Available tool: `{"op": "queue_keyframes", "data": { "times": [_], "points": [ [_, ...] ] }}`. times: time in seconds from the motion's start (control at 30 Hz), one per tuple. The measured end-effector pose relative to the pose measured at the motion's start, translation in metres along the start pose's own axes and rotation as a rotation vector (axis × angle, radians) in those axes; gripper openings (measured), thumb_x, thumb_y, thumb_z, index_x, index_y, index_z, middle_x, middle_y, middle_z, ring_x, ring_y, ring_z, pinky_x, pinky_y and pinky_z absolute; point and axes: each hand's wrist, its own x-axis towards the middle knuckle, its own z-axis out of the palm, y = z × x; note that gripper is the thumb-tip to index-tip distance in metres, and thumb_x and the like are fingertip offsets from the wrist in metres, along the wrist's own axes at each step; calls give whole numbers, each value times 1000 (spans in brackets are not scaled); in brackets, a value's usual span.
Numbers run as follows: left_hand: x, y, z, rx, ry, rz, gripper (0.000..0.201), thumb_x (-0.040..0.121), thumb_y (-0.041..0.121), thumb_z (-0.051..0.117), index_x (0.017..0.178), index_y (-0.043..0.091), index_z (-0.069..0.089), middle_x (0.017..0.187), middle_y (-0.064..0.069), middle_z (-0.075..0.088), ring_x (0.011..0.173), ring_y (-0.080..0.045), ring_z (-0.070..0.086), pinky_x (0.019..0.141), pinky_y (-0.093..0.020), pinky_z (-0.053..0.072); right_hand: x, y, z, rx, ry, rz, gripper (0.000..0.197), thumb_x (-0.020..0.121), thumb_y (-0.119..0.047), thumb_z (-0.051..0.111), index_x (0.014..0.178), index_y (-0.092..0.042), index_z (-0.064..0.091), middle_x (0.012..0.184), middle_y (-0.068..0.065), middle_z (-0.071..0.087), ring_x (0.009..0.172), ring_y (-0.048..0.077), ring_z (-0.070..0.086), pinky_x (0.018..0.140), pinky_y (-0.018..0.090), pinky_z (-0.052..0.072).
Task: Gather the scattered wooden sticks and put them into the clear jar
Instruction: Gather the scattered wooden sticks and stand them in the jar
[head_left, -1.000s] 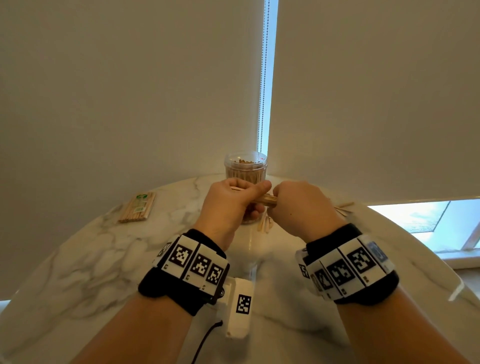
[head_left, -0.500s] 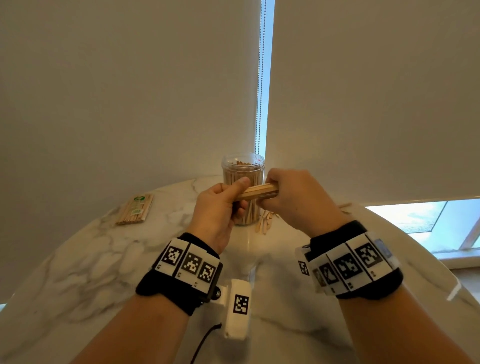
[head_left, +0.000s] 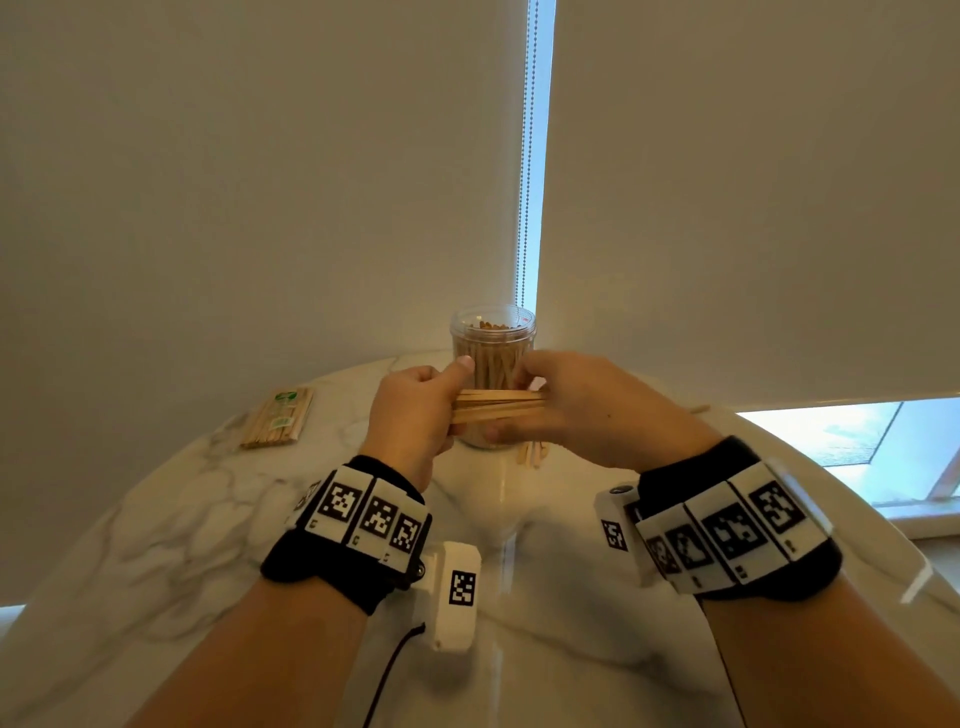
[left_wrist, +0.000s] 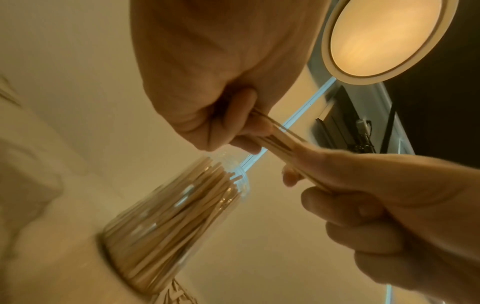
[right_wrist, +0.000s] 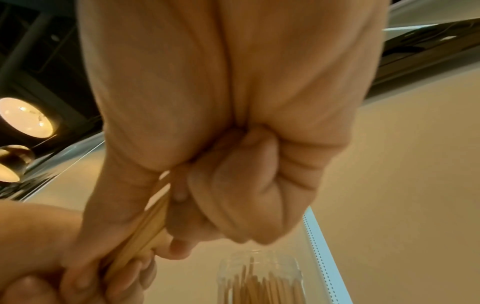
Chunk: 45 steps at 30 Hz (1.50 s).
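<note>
Both hands, left hand (head_left: 415, 410) and right hand (head_left: 582, 410), grip one bundle of sticks (head_left: 498, 404) at centre frame. Fingers curl tightly round it, before the clear jar (head_left: 492, 332)

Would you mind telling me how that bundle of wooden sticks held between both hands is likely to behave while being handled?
The bundle of sticks looks thin and stiff, probably light. It is loose, with no band visible, so sticks may fan out or slip free. The left hand and right hand each grip an end, which likely keeps them aligned.
</note>
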Motion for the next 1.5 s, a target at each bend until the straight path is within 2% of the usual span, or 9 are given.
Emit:
{"op": "queue_keyframes", "data": {
  "times": [0.4, 0.57, 0.7, 0.83, 0.93, 1.03, 1.17, 1.33, 1.5],
  "points": [
    [-1, 3, 4, -11, -119, -59, 41, 99, 48, 50, 82, 14, 65, 63, -2, 55, 46, -10, 45, 41, -22, 36, 2, 13, -7, 125, 64, -35, 43, 81, -67, 62, 83, -27, 78, 50, -4, 46, 44, 6, 37, 49, 26, 31],
    [0, 8, 0, -100, -28, -97, 55, 99, 62, 33, 112, 18, 63, 104, -2, 71, 94, -16, 66, 69, -31, 51, -1, 24, -16, 140, 173, 60, 39, 86, -60, 65, 72, -24, 74, 43, -7, 38, 39, 7, 33, 48, 26, 29],
    [9, -3, 1, -93, -32, -58, 50, 94, 50, 59, 134, 22, 46, 130, -2, 55, 108, -11, 56, 81, -31, 54, -3, 35, -26, 176, 370, 127, 48, 87, -59, 63, 78, -13, 75, 52, 1, 36, 46, 14, 33, 50, 29, 28],
    [33, -1, 5, -119, -205, -105, 96, 86, 10, 72, 156, 32, 10, 157, -12, 26, 135, -25, 38, 111, -46, 35, 9, 28, -37, 132, 424, 160, 46, 89, -58, 62, 85, -14, 77, 53, 4, 42, 49, 15, 37, 51, 29, 31],
    [50, 2, 20, 41, -254, -49, 143, 58, 36, 95, 153, 40, -12, 160, -8, 21, 144, -28, 28, 116, -53, 26, 42, 18, -45, 75, 363, 206, 37, 89, -54, 64, 91, -20, 79, 59, -1, 55, 53, 12, 46, 52, 27, 35],
    [61, 6, 37, 186, -208, -28, 166, 28, 65, 94, 149, 44, -18, 157, -7, 29, 142, -28, 34, 113, -57, 31, 84, 15, -47, -117, 241, 215, 47, 87, -59, 64, 99, -16, 78, 89, 2, 73, 79, 16, 65, 71, 32, 54],
    [68, 1, 44, 299, -130, 50, 141, 54, 46, 93, 156, 37, -5, 154, -8, 28, 140, -31, 35, 111, -54, 36, 121, 3, -47, -509, 40, 235, 65, 85, -65, 62, 113, -7, 65, 101, 3, 68, 90, 21, 64, 77, 32, 53],
    [74, -17, 40, 335, -87, 135, 113, 71, 37, 86, 153, 38, 8, 147, -7, 33, 133, -30, 41, 110, -52, 38, 139, -16, -56, -698, -80, 202, 56, 100, -59, 40, 95, -6, 55, 97, 6, 58, 92, 24, 56, 79, 34, 45],
    [75, -19, 40, 368, -87, 149, 110, 72, 38, 85, 152, 37, 9, 145, -10, 34, 132, -35, 42, 109, -53, 39, 164, -32, -40, -784, -116, 50, 48, 94, -50, 60, 105, -4, 66, 89, 4, 64, 87, 24, 61, 71, 32, 48]
  ]
}}
